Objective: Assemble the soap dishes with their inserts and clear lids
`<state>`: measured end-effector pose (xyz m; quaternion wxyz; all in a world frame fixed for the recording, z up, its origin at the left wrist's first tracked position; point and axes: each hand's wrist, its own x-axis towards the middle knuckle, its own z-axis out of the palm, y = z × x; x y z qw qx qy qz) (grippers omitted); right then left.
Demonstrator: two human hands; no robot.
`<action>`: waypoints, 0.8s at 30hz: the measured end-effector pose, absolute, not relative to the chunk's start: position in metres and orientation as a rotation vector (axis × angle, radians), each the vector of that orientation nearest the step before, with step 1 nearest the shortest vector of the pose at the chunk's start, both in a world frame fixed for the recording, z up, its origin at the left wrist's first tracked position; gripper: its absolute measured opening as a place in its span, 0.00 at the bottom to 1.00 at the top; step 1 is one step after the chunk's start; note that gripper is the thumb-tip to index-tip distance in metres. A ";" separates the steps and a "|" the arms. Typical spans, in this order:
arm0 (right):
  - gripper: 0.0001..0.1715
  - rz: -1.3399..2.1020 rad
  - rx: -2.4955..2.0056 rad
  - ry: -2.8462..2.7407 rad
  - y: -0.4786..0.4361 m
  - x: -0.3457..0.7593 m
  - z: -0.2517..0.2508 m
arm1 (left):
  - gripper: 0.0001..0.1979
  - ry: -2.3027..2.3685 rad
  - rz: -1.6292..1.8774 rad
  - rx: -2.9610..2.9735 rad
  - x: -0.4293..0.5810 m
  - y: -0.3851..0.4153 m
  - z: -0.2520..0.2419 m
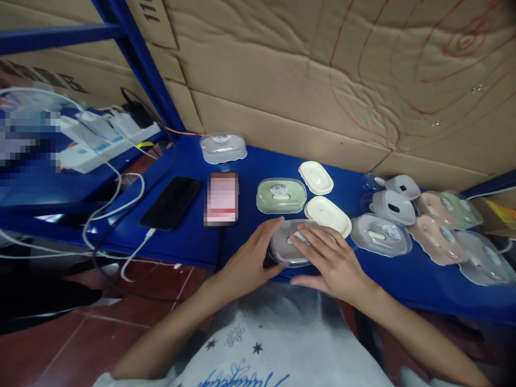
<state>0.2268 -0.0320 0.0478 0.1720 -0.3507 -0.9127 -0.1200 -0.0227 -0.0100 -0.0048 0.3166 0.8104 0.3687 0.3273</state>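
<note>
A grey soap box (283, 246), oval with a clear lid, lies at the table's front edge between my hands. My left hand (258, 252) is closed around its left end, with the thumb along the near side. Across the top of the lid lie the outstretched fingers of my right hand (330, 258); its thumb is spread apart at the front. Just behind is a green soap box (282, 196) with a clear lid. Two cream oval pieces (316, 177) (332, 215) rest beside it, the nearer one partly hidden by my right hand.
Several lidded boxes in grey (381, 235), pink (435, 239) and green (463, 209) crowd the right side. Another grey box (223, 149) stands at the back. A black phone (171, 203), a lit phone (221, 199) and a power strip (108, 145) with white cables lie left. Cardboard (282, 70) walls the back.
</note>
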 end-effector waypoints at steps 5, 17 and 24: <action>0.31 -0.335 -1.094 -2.635 -0.029 0.227 0.035 | 0.48 0.979 0.851 2.140 -0.024 -0.010 -0.004; 0.39 0.104 -1.148 -2.503 -0.023 0.252 0.035 | 0.36 1.221 0.821 2.481 -0.024 -0.014 0.002; 0.29 -0.137 -1.520 -2.437 -0.032 0.272 0.020 | 0.31 1.692 0.567 2.777 -0.013 0.037 0.028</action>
